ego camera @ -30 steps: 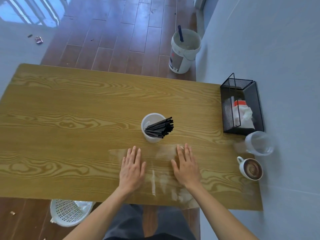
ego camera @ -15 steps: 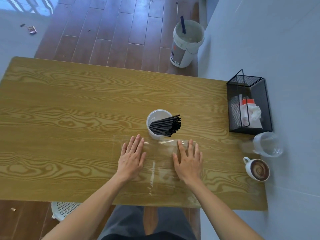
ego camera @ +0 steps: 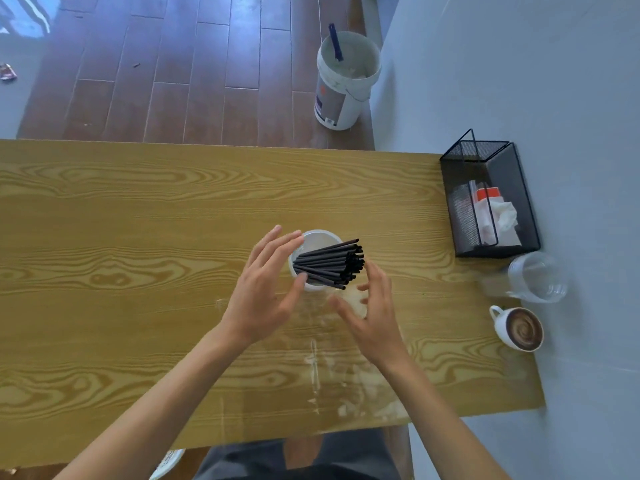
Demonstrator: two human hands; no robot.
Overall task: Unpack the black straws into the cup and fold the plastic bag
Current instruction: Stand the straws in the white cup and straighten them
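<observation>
A white cup [ego camera: 320, 242] stands mid-table with a bundle of black straws [ego camera: 332, 263] leaning out of it to the right. The clear plastic bag [ego camera: 313, 368] lies flat on the wooden table [ego camera: 138, 237], stretching from the cup to the near edge. My left hand [ego camera: 265, 292] hovers just left of the cup, fingers spread, fingertips by its rim. My right hand [ego camera: 372, 311] is raised to the right and below the straw tips, fingers apart. Neither hand holds anything.
A black mesh holder [ego camera: 490, 199] with napkins stands at the table's right end. In front of it are a clear glass mug [ego camera: 536, 277] and a coffee cup [ego camera: 519, 329]. A white bucket [ego camera: 344, 79] sits on the floor beyond the table.
Both hands have lifted off the flattened bag and moved forward, now on either side of the cup with the straws. The bag stays flat on the table.
</observation>
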